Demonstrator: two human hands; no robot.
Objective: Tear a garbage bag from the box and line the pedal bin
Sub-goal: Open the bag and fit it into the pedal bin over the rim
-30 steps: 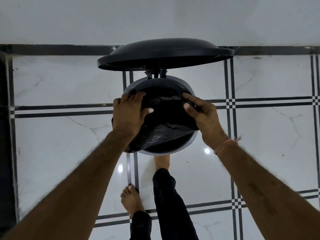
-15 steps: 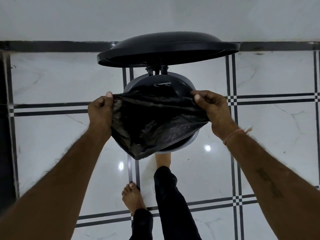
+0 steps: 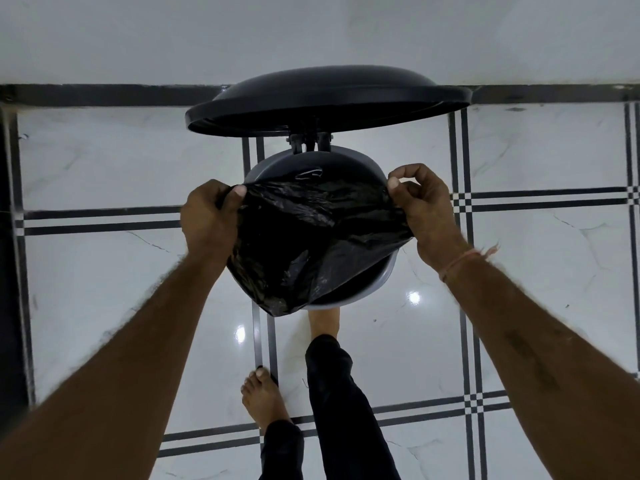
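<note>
Left hand (image 3: 211,216) and right hand (image 3: 424,211) each pinch the garbage bag (image 3: 311,244) mouth, stretching it over the pedal bin (image 3: 389,271) rim; a foot probably holds the lid (image 3: 325,95) up.

A single head-worn wide-angle view looks steeply down, close over the open pedal bin (image 3: 389,277) and tiled floor (image 3: 104,271), the wall (image 3: 311,32) across the top.
</note>
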